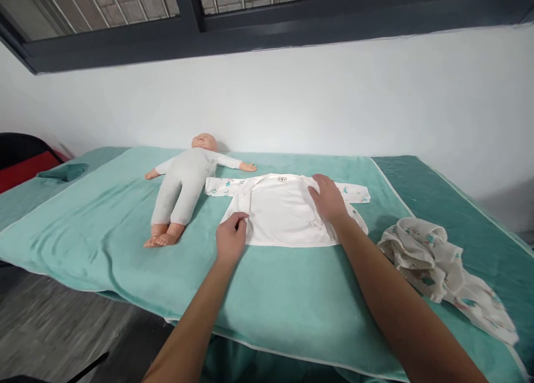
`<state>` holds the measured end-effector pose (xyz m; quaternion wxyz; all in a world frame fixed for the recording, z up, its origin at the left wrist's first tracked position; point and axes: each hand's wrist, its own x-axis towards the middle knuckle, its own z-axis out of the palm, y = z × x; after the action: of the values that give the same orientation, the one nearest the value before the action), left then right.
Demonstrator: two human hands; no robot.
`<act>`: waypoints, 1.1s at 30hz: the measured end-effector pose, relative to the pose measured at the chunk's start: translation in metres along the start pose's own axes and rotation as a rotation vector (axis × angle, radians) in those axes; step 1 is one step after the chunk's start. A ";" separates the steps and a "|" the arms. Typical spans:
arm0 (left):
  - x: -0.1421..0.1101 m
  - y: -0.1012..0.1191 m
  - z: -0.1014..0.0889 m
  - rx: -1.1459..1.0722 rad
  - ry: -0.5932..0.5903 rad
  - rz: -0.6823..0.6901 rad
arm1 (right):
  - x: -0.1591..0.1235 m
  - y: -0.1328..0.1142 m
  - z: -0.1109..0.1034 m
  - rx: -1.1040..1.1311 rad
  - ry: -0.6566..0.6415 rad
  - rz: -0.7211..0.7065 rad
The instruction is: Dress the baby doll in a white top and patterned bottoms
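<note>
A white baby shirt (279,213) lies spread out, its front opened and its white inside facing up. Its printed sleeves reach out to both sides, and a small label shows at the neck. At the left front edge, my left hand (231,237) is closed, thumb and forefinger pinching the cloth. Flat on the right front panel rests my right hand (327,198), fingers stretched toward the shoulder and thumb apart. A baby doll (186,177) in a pale bodysuit lies on its back to the left, one arm reaching toward the shirt's left sleeve.
Crumpled printed baby clothing (429,255) lies at the right, near my right forearm. A green cover (125,216) spreads over the table, with a darker green cloth (467,216) at its right end. A white wall (334,104) and a dark window frame (292,29) stand behind.
</note>
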<state>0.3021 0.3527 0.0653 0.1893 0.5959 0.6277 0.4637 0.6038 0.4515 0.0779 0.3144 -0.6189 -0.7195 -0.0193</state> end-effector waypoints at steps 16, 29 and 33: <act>0.001 -0.002 0.001 0.030 0.005 -0.027 | 0.044 0.023 -0.033 0.118 -0.253 0.307; 0.001 -0.002 0.000 0.016 -0.009 -0.048 | 0.038 0.024 -0.032 0.478 -0.280 0.466; 0.001 -0.002 0.001 0.024 -0.002 -0.035 | 0.041 0.021 -0.016 0.299 -0.173 0.478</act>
<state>0.3014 0.3539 0.0638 0.1910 0.5875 0.6432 0.4524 0.6281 0.4860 0.1023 0.3354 -0.7171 -0.5722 0.2143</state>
